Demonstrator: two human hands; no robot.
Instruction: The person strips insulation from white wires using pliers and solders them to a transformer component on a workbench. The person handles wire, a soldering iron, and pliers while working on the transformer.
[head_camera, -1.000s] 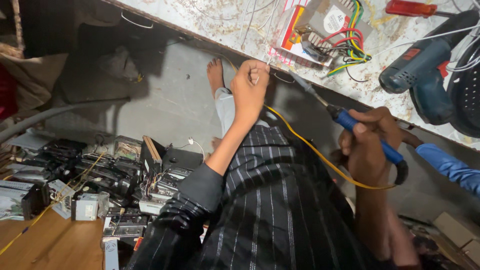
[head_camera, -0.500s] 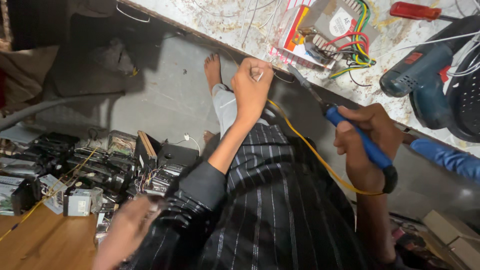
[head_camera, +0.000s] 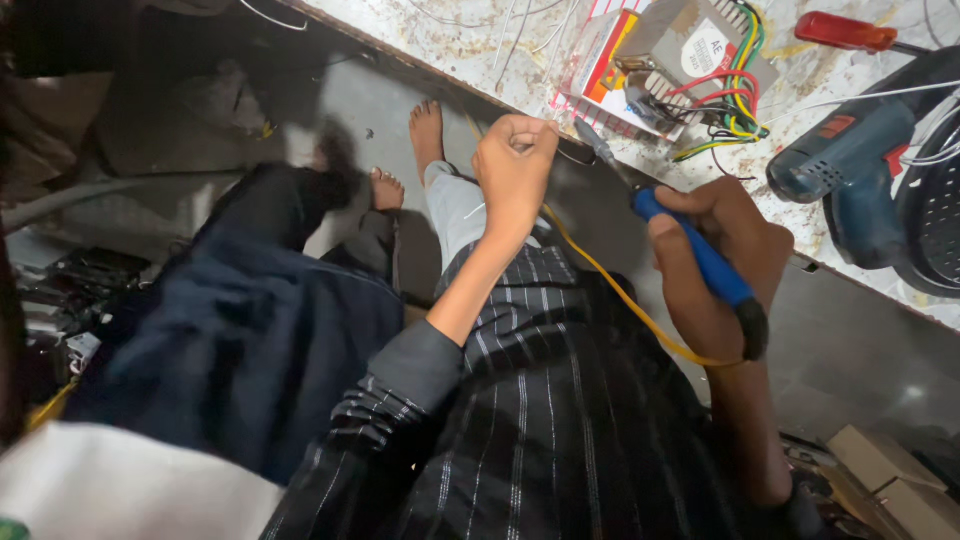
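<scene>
My left hand (head_camera: 515, 160) is a closed fist held at the edge of the workbench (head_camera: 480, 40); I cannot see anything in its fingers. My right hand (head_camera: 720, 260) grips the blue handle of a soldering iron (head_camera: 700, 255). The iron's metal tip (head_camera: 592, 140) points toward the left hand, just right of it. A yellow cord (head_camera: 620, 295) runs from the iron's back end across my striped shirt. On the bench beyond the tip sits a metal electronic unit (head_camera: 690, 55) with red, yellow and green wires.
A red-handled screwdriver (head_camera: 850, 30), a blue power drill (head_camera: 850, 170) and a black grille (head_camera: 935, 215) lie on the bench at right. A person in dark blue clothes (head_camera: 240, 330) stands close at left, one bare foot (head_camera: 385, 190) on the floor. Cardboard boxes (head_camera: 890, 480) sit at lower right.
A person in dark blue has stepped in from the left and now hides most of the pile of electronic parts. Both my hands hold about the same pose.
</scene>
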